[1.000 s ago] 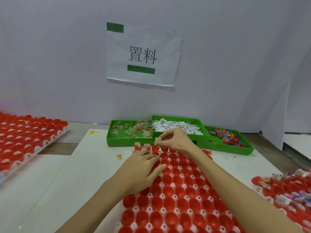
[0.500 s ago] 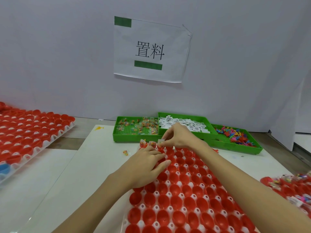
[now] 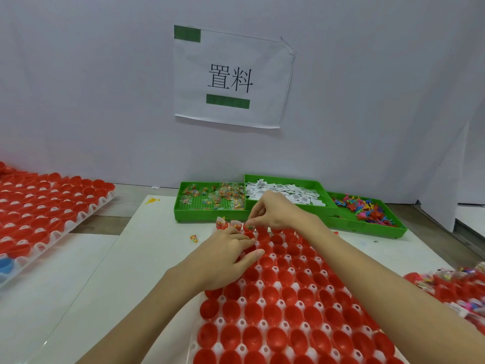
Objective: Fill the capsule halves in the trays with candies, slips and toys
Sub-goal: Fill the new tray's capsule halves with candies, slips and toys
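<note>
White counter (image 3: 131, 258) carrying the capsule tray (image 3: 288, 311). Right hand (image 3: 275, 214) pinches a candy packet (image 3: 249, 227) over the far row; left hand (image 3: 223, 258) rests loosely spread on nearby halves. Risk: packet catching a rim and spilling onto the counter.

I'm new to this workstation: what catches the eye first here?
The tray of red capsule halves fills the foreground, both hands at its far edge: right hand pinching a candy packet, left hand beside. Behind sit three green bins below a wall sign.
</note>
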### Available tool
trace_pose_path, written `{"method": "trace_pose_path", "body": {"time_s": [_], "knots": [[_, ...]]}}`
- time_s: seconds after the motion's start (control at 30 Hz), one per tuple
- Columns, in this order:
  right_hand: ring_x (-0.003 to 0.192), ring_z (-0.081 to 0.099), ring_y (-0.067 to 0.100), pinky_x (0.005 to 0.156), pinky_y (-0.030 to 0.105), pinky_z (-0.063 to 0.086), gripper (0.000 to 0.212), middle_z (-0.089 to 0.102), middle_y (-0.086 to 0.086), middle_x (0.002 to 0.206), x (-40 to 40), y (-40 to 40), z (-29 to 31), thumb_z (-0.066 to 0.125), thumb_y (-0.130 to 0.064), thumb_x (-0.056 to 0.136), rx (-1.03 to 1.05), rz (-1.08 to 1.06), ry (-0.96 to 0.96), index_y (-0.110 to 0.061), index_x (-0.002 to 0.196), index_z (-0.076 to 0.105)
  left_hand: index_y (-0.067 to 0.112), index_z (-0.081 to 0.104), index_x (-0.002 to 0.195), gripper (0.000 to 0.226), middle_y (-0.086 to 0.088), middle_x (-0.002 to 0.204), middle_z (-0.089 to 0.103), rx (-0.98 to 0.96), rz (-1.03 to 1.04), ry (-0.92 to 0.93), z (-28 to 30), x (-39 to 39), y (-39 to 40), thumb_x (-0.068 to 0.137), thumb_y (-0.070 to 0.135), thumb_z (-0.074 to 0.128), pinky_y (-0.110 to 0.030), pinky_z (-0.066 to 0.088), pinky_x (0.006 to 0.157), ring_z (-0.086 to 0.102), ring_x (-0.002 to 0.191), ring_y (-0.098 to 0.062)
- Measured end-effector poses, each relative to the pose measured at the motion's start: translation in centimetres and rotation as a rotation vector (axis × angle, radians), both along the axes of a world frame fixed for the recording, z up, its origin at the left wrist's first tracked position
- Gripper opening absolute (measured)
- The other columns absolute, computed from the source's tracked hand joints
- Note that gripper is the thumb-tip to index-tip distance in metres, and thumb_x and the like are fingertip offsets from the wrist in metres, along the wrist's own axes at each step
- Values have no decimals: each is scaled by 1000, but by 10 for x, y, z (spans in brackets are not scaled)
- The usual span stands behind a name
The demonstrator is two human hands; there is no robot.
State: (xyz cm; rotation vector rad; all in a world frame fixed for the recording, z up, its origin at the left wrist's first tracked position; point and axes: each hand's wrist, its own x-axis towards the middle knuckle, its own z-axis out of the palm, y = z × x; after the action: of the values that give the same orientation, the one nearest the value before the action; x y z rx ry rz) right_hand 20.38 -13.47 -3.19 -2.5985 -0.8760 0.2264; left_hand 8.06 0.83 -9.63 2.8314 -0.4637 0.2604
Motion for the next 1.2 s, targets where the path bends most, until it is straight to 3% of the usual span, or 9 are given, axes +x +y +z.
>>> {"method": "trace_pose_path", "body": {"time_s": [0.2,0.33,0.47,0.57,0.67,0.8,0.97,1.07,1.2], "knots": [[70,67,10,64,16,48,8,74,3,81,-2,8,-9,81,-15,86,27,-7,-115,-8,90,79,22,68,133,60,4,124,72,-8,-14,8,5,6,-1,106,58,29,-25,28,116,53,125,-10],[72,64,7,64,14,46,18,73,1,83,-3,-2,-8,81,-25,87,49,-4,-109,-9,95,80,25,71,126,60,8,123,71,42,4,36,7,8,-1,106,58,25,-39,29,119,45,133,-10],[60,59,-5,59,8,40,25,67,-15,69,-13,-31,2,65,-36,98,257,-63,-89,-16,98,80,25,70,127,61,9,124,71,63,4,68,10,8,-1,106,56,22,-43,23,122,40,137,-12],[70,69,0,68,13,51,24,75,-9,76,-30,-68,4,60,-34,101,434,-87,-45,-23,96,80,23,70,125,68,8,122,71,27,-2,55,13,6,-1,104,59,17,-38,25,119,42,135,-12],[67,68,6,61,11,48,23,76,-4,78,-52,-110,-4,59,-30,101,609,-111,25,-25,91,80,16,72,112,75,5,107,71,-26,-8,42,20,3,-1,99,62,14,-31,28,112,50,121,-11],[64,64,11,56,17,49,26,76,6,78,-68,-139,-5,59,-33,98,763,-173,124,-26,86,82,19,70,92,45,12,82,63,-164,12,-101,26,1,5,106,48,39,-28,45,87,51,88,-6],[61,63,12,54,17,49,29,74,9,76,-68,-146,-2,58,-33,98,917,-177,118,-23,87,82,15,76,100,18,7,87,73,-405,293,-301,34,35,33,103,22,60,-26,51,71,63,77,-8],[58,62,10,51,16,47,30,73,9,73,-66,-142,-8,57,-27,101,948,-189,117,-22,84,81,8,75,114,19,-4,110,75,-332,475,-207,38,74,59,101,14,62,-21,45,74,62,82,-14],[56,61,8,51,15,45,32,73,8,71,-63,-140,-14,58,-26,102,946,-213,105,-22,81,81,9,71,126,28,-7,126,72,-115,430,-12,39,110,81,99,17,67,-32,52,90,67,101,-22]]}}
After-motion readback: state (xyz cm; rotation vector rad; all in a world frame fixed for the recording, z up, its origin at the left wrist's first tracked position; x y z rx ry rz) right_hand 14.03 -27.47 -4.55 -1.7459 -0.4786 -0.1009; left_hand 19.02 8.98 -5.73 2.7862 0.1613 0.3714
